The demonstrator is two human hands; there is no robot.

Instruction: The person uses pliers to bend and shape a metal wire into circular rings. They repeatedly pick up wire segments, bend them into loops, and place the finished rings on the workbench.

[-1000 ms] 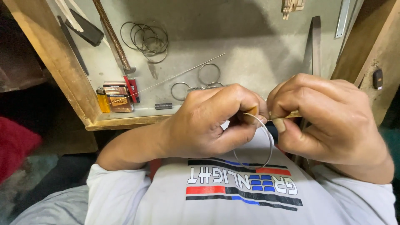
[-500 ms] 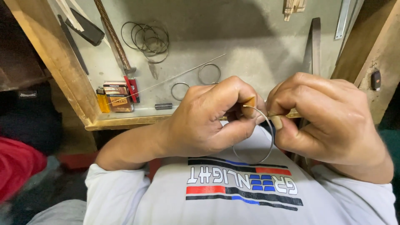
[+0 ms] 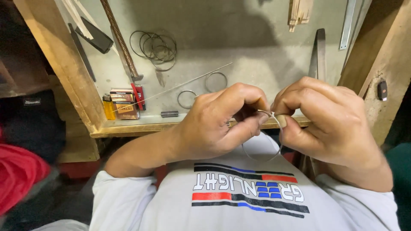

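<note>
My left hand and my right hand meet close to my chest, just in front of the workbench edge. Together they pinch a thin metal wire ring; its lower arc hangs below my fingers over my white shirt. The top of the ring is hidden between my thumbs and fingertips. My right fingers also press a small tan piece against the ring.
A wooden-framed workbench lies ahead with two loose wire rings, a coil of wire rings, a long thin rod, a lighter and small box, a red-handled tool, and a flat metal file. Red cloth lies at the left.
My hands have shifted slightly and my fingers have worked along the ring's top. The view has tilted a little; the bench items stay in place.
</note>
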